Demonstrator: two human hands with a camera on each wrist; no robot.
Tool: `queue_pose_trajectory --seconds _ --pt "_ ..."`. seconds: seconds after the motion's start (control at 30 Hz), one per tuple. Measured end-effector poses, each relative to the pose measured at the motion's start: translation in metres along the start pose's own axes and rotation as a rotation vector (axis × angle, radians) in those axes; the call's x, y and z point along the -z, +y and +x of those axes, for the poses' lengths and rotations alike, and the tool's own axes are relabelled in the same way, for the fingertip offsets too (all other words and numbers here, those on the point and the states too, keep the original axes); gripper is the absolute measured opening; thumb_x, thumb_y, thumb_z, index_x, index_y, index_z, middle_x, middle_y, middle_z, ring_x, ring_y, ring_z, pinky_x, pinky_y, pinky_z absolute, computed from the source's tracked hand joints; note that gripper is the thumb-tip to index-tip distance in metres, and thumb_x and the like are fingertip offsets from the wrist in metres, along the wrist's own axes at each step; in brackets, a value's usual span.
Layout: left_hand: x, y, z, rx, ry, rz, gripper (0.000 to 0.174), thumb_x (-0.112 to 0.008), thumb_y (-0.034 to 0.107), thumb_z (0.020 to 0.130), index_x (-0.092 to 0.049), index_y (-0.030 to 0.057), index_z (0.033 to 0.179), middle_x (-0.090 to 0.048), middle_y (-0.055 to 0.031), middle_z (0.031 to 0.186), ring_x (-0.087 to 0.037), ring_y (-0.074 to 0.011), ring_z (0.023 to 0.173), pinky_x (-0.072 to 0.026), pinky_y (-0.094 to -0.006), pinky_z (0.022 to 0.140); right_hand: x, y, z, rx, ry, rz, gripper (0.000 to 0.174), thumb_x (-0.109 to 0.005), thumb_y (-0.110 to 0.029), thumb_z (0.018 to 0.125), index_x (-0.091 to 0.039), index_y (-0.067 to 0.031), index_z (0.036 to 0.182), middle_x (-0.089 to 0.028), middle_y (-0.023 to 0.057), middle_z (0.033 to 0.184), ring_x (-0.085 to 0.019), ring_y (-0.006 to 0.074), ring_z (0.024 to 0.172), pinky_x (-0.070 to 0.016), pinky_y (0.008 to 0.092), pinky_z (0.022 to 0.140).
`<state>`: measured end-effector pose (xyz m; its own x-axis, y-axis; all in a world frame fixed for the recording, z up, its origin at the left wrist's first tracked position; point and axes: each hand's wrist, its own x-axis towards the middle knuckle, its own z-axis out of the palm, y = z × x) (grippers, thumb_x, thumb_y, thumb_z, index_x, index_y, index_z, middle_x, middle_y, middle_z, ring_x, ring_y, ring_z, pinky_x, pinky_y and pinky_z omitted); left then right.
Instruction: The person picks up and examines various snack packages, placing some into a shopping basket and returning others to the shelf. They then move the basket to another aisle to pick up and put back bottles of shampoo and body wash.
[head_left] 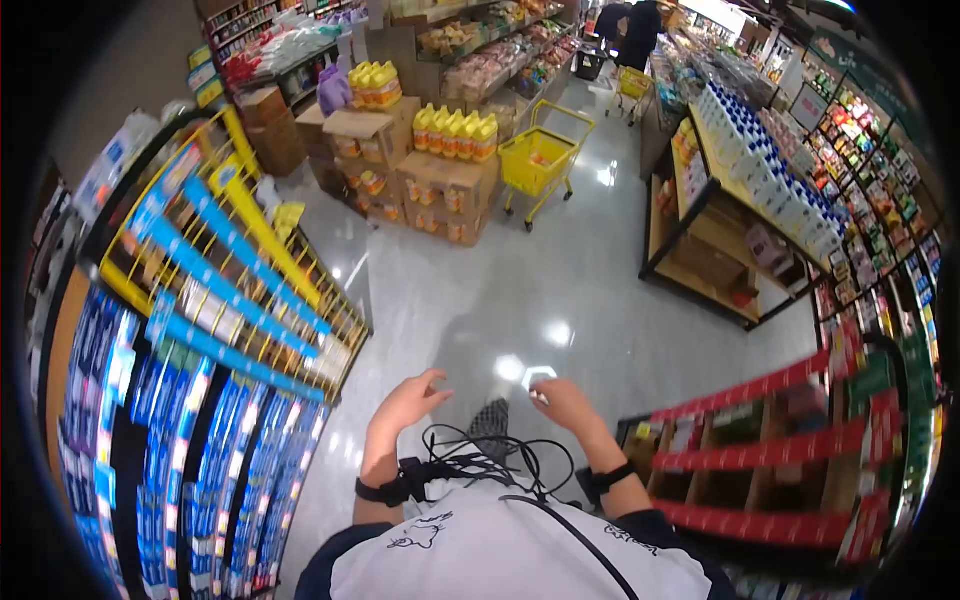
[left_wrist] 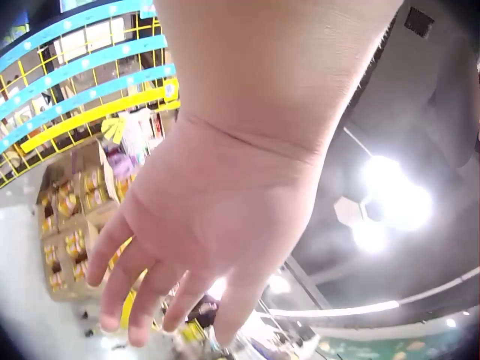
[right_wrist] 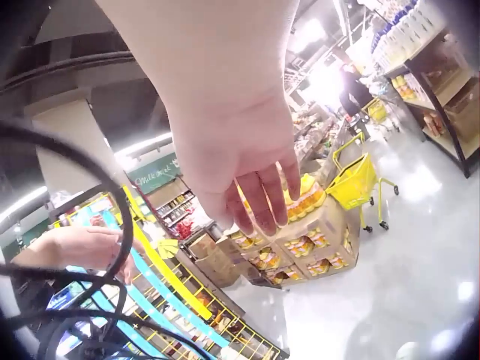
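My left hand [head_left: 410,400] is held out in front of my body over the shop floor, with nothing in it. In the left wrist view its palm shows and its fingers hang loosely spread. The right hand [head_left: 565,405] is at the same height on the other side, its fingers relaxed and slightly bent. The right wrist view shows that hand [right_wrist: 244,165] with no object in its fingers. Black cables [head_left: 500,450] loop in front of my shirt between the two forearms. A dark band sits on each wrist.
Left stands a yellow wire rack [head_left: 330,350] with blue strips; right, a shelf with red strips [head_left: 760,445]. Ahead are cartons [head_left: 440,195] topped with yellow-capped bottles [head_left: 455,133], a yellow shopping cart [head_left: 535,160] and a wooden display [head_left: 715,235] of blue-capped bottles. A person [head_left: 640,35] is farther off.
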<state>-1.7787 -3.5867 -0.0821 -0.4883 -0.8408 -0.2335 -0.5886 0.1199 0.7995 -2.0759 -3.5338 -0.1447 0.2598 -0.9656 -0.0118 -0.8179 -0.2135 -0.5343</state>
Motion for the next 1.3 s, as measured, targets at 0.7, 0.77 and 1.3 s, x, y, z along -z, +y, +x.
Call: queue_pose_trajectory --seconds 0.7,0.77,1.3 --pt "0.057 0.163 0.839 -0.19 0.424 -0.285 0.015 -0.059 0.004 0.073 -0.058 0.0025 0.088 -0.061 -0.0086 0.084 -0.058 -0.0179 0.08 -0.0445 -0.0284 0.073 0.42 0.643 0.389 -0.638 0.132 -0.269 0.024 -0.057 -0.023 0.075 -0.055 -0.0034 0.088 -0.058 0.0184 0.086 -0.054 0.0373 0.084 -0.0443 0.0417 0.071" --pt "0.084 0.182 0.875 -0.18 0.532 -0.322 0.015 -0.059 0.002 0.073 -0.057 0.0009 0.088 -0.06 -0.0059 0.084 -0.056 -0.0145 0.08 -0.0439 -0.0269 0.075 0.438 0.684 0.481 -0.448 0.058 -0.337 0.02 -0.054 -0.02 0.078 -0.052 -0.003 0.088 -0.057 0.0211 0.086 -0.052 0.0378 0.085 -0.0431 0.0426 0.071" --pt "0.129 0.144 1.158 0.403 1.048 -0.858 0.028 -0.052 0.028 0.085 -0.059 0.0026 0.095 -0.058 -0.0032 0.071 -0.058 -0.0105 0.071 -0.0397 -0.0209 0.057 0.455 0.827 0.89 0.165 -0.687 -0.27 0.032 -0.053 -0.025 0.078 -0.053 -0.0072 0.105 -0.057 0.0173 0.098 -0.053 0.0329 0.092 -0.0434 0.0409 0.079"
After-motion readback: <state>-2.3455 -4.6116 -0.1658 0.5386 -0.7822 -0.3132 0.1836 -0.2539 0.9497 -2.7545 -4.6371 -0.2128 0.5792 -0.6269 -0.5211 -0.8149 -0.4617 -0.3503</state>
